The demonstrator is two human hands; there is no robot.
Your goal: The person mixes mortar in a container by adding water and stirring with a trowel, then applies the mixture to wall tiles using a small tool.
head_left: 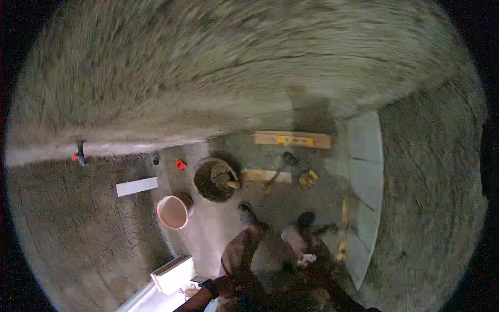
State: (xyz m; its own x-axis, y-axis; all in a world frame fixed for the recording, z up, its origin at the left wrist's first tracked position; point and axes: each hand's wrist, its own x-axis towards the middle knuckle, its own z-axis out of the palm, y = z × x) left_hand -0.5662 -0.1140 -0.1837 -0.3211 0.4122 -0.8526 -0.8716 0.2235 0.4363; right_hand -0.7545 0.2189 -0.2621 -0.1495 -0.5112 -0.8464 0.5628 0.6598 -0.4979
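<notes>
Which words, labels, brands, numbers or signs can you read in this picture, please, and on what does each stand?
None can be read anywhere.
Yellow, bar-shaped spirit level: any marking is too small and blurred.
White, box-shaped item at lower left: no legible text; its bright face is washed out.
Dark band on the left wrist: too dark and blurred to tell.

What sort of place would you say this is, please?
Probably a room under construction or renovation, judging by the rough, grey-brown wall, the row of pale, flat, tile-like panels along the right, and the dark, round, open bucket.
</notes>
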